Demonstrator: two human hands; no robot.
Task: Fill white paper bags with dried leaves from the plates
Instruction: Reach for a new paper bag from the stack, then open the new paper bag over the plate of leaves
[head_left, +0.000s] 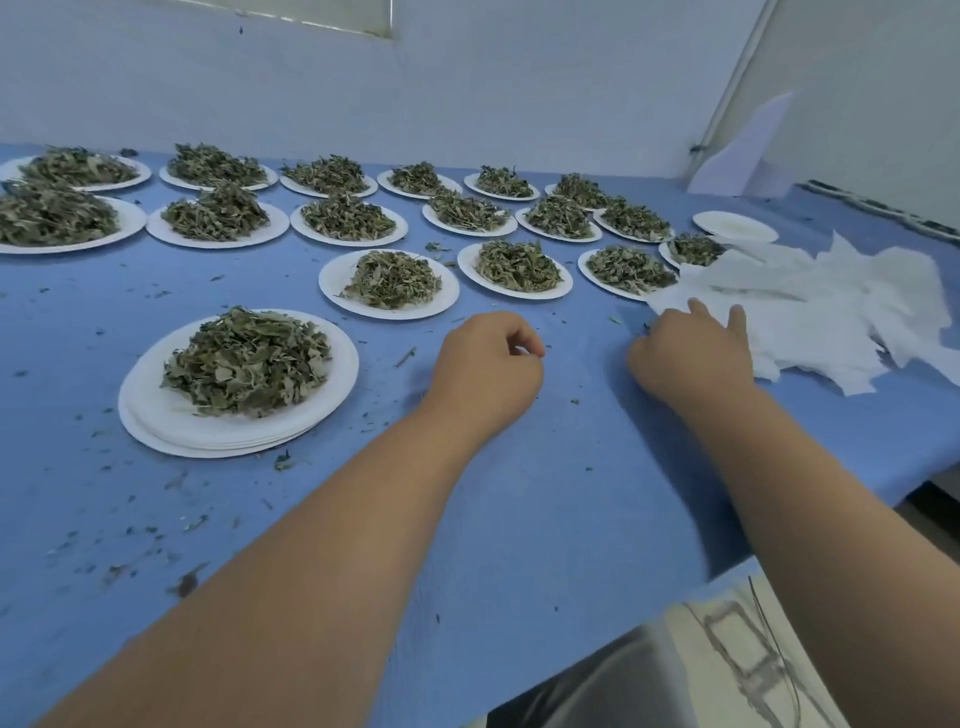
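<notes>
Near tabletop (519, 519) is passable (just crumbs (405, 357)); plates (332, 280) and paper bags (831, 312) block beyond.

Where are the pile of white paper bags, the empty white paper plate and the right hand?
pile of white paper bags (831, 296): head view, top bag's middle.
empty white paper plate (735, 226): head view, bare centre.
right hand (691, 358): head view, back of hand.
</notes>
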